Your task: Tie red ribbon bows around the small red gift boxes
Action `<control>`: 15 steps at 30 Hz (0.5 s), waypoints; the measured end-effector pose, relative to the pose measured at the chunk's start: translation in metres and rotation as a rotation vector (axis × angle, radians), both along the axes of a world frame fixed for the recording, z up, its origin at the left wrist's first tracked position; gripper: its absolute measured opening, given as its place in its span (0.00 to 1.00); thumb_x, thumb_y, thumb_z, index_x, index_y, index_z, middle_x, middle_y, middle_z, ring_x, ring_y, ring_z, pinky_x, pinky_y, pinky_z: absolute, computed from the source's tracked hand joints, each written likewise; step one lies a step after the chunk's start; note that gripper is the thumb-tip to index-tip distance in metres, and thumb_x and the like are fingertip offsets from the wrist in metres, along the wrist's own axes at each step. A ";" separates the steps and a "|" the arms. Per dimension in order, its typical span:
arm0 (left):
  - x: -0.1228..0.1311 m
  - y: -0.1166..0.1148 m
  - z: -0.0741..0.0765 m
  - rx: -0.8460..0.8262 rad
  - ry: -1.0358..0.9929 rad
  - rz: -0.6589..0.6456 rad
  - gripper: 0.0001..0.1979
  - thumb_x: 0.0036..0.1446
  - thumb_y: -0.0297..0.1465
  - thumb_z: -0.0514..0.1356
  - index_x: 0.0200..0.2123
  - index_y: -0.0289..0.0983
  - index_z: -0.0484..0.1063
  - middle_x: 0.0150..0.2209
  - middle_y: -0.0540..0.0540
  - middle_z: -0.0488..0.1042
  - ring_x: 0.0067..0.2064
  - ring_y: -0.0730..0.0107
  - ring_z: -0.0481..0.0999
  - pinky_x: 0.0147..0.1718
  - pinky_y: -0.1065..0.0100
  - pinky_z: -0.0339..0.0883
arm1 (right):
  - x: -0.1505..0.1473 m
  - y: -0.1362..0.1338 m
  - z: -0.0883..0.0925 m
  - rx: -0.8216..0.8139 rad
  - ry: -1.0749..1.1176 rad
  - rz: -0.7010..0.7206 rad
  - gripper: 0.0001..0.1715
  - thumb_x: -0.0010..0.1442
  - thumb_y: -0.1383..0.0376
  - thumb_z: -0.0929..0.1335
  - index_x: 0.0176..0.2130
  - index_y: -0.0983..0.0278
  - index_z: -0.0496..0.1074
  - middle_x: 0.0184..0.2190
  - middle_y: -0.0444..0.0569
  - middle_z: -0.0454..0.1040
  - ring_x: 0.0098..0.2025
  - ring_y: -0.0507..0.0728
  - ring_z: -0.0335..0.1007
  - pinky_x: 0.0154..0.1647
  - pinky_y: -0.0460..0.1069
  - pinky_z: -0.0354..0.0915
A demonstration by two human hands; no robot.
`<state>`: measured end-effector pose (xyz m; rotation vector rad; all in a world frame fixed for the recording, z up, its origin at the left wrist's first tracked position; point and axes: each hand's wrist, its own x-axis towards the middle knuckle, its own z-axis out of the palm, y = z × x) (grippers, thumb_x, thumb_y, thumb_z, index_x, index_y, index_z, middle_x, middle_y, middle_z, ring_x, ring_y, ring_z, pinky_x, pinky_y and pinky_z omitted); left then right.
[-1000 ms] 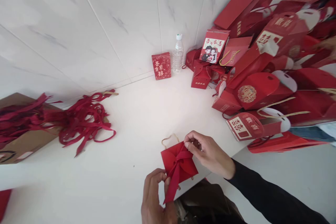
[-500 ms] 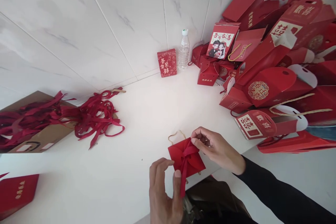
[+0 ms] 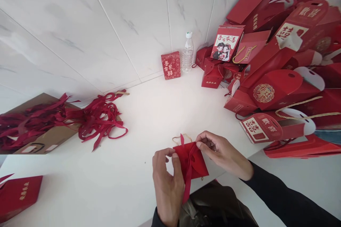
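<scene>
A small red gift box (image 3: pixel 201 166) with gold cord handles lies on the white table near its front edge, a red ribbon (image 3: pixel 188 181) tied across its top. One ribbon tail hangs down over the front side, and another end sticks up past the back edge. My right hand (image 3: pixel 221 152) pinches the ribbon between thumb and forefinger at the box's right back corner. At the left back corner, my left hand (image 3: pixel 167 181) has thumb and forefinger tips together on the box; whether ribbon is also between them is hidden.
A cardboard box (image 3: pixel 62 134) of red ribbons spills a tangled heap (image 3: pixel 102 120) onto the table at left. Another red box (image 3: pixel 22 198) is at the lower left. A bottle (image 3: pixel 188 55) and an upright red box (image 3: pixel 171 65) stand by the wall. Red cartons (image 3: pixel 269 88) pile up at right.
My left hand has moved up from the ribbon's front tail to the box's left back corner, its fingertips coming together. A ribbon end now points backward. My right hand keeps its pinch.
</scene>
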<state>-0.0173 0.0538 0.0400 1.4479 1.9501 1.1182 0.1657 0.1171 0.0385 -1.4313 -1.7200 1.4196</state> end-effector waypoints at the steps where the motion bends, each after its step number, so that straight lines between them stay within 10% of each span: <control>1: -0.002 -0.006 -0.001 -0.020 -0.014 0.017 0.09 0.68 0.37 0.54 0.37 0.40 0.70 0.36 0.46 0.73 0.36 0.64 0.69 0.35 0.64 0.64 | 0.001 0.000 0.000 -0.010 -0.003 0.004 0.14 0.69 0.53 0.64 0.40 0.59 0.70 0.30 0.43 0.71 0.33 0.54 0.66 0.33 0.48 0.63; 15: -0.003 -0.043 -0.005 0.007 0.172 -0.253 0.03 0.64 0.28 0.56 0.39 0.42 0.68 0.38 0.48 0.72 0.40 0.63 0.71 0.40 0.63 0.66 | -0.004 -0.001 0.003 -0.048 -0.011 -0.013 0.14 0.68 0.53 0.64 0.39 0.60 0.69 0.29 0.42 0.69 0.32 0.54 0.64 0.33 0.49 0.61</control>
